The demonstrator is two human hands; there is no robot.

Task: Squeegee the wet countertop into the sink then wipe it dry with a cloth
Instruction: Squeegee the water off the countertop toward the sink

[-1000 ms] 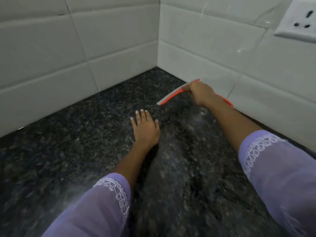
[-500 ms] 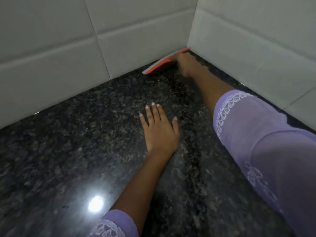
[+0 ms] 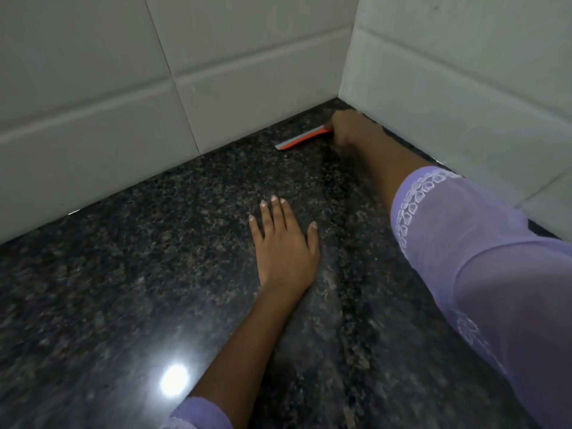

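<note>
An orange squeegee [image 3: 301, 139] with a grey blade lies edge-down on the dark speckled granite countertop [image 3: 139, 274], close to the far corner where two tiled walls meet. My right hand [image 3: 348, 130] grips its handle end, arm stretched deep into the corner; the handle is hidden under the hand. My left hand [image 3: 283, 243] rests flat on the counter nearer to me, fingers straight and together, holding nothing. No sink and no cloth are in view.
White tiled walls [image 3: 93, 97] rise at the back and at the right [image 3: 448, 88], closing the corner. A bright lamp reflection [image 3: 174, 379] glints on the counter near my left forearm. Purple sleeves cover both upper forearms.
My right hand carried the squeegee from beside the right wall into the far corner, and its blade now sits a little out from the back wall. The left hand stayed flat on the counter.
</note>
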